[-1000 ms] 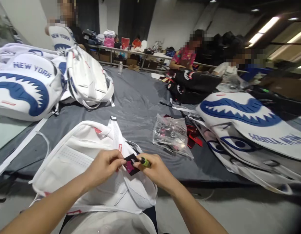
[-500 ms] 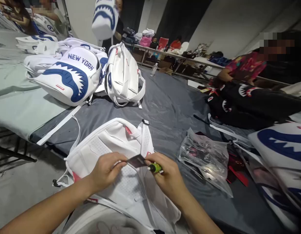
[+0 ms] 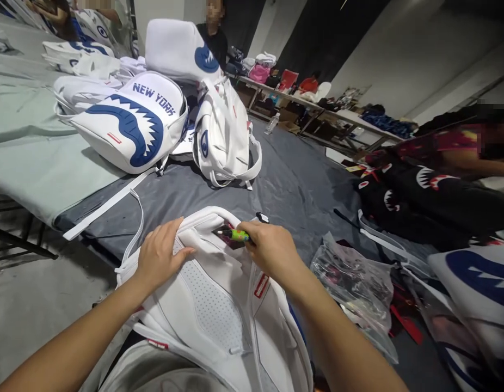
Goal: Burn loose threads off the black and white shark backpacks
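A white backpack (image 3: 219, 294) lies with its perforated back panel upward in front of me. My left hand (image 3: 160, 253) rests on its upper left edge, fingers stretched out and thumb apart on the panel. My right hand (image 3: 270, 247) is closed around a small green tube (image 3: 238, 234) with a pale tip, at the top of the backpack near the straps. Something dark shows beside the tip, partly hidden, and I cannot tell whether it is the dark card seen earlier. A red label (image 3: 261, 286) sits on the right strap.
White shark-mouth backpacks (image 3: 125, 128) stand at the back left. A clear plastic bag (image 3: 352, 280) lies to the right, near red strips (image 3: 406, 324). Black bags (image 3: 419, 196) and another white backpack (image 3: 476, 277) are further right. Other people are around the tables.
My left hand has let go of the dark card and moved onto the backpack's upper left edge. My right hand has moved up with the green tube to the top of the backpack.
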`<state>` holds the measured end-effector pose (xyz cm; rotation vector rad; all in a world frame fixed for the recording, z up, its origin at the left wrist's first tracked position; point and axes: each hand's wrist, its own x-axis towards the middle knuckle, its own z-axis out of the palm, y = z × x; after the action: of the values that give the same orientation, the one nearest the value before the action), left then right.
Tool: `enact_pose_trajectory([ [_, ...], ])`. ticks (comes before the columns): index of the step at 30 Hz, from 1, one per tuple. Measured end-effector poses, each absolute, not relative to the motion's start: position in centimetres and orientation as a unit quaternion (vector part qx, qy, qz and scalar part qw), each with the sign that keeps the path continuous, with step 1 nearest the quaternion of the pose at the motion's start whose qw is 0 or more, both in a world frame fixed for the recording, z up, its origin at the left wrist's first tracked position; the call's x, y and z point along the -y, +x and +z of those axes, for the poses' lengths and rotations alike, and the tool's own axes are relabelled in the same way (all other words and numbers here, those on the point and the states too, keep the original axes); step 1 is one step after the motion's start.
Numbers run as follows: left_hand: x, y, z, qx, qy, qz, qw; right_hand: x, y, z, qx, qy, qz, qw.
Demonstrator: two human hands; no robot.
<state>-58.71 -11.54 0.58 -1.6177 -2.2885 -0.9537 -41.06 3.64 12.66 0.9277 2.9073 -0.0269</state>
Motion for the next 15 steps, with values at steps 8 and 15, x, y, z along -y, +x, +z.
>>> enact_pose_trajectory([
  [8, 11.5, -58.8, 0.1, 0.762, -0.551, -0.324, 0.103, -2.4, -44.3, 8.9, -0.954, 0.240, -0.008, 0.178],
  [15, 11.1, -58.8, -0.5, 0.769, -0.543, -0.317, 0.112, -2.1, -43.8, 7.8, -0.964, 0.258, -0.019, 0.065],
])
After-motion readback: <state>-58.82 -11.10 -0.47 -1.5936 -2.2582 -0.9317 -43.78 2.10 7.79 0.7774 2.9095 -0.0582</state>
